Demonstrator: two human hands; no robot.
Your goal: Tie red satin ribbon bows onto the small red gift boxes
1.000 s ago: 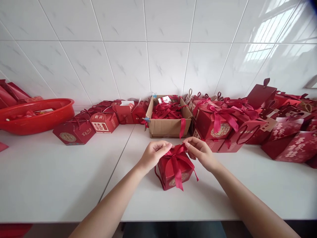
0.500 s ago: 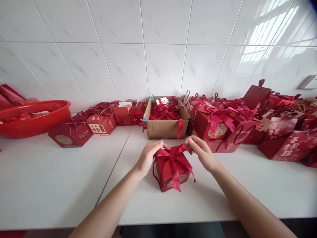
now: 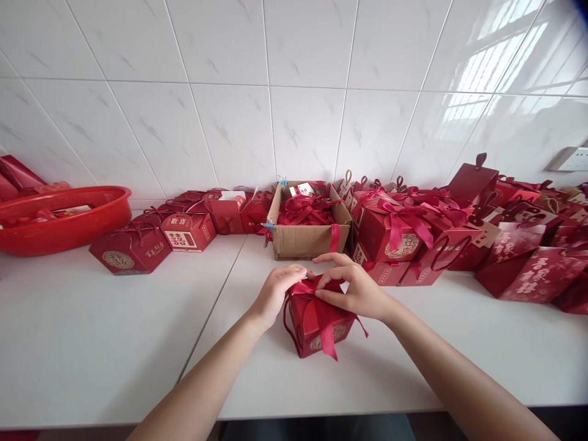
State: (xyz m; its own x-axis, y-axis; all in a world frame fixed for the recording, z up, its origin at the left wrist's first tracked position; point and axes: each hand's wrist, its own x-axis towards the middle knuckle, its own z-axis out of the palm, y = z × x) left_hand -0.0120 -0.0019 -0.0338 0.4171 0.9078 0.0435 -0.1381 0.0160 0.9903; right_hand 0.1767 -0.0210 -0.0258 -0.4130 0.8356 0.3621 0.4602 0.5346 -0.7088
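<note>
A small red gift box (image 3: 307, 327) with a gold round emblem stands on the white table in front of me. Red ribbon (image 3: 327, 337) is tied in a bow on its top, and one tail hangs down the front face. My left hand (image 3: 275, 291) is at the bow's left loop, fingers closed on the ribbon. Over the box top, my right hand (image 3: 351, 288) pinches the ribbon near the knot with thumb and forefinger, its other fingers stretched out. It covers the right side of the bow. A twisted red cord handle (image 3: 288, 327) hangs at the box's left side.
Behind the gift box is a cardboard box (image 3: 303, 242) full of loose red ribbons. Stacked red gift boxes (image 3: 383, 236) stand at the right, with several more beyond. Other red boxes (image 3: 133, 248) and a red plastic basket (image 3: 110, 211) are at the left. A tiled wall (image 3: 229, 135) closes the back.
My right hand has moved left from the bow's right loop to the knot, now covering part of the bow. My left hand has stayed at the left loop.
</note>
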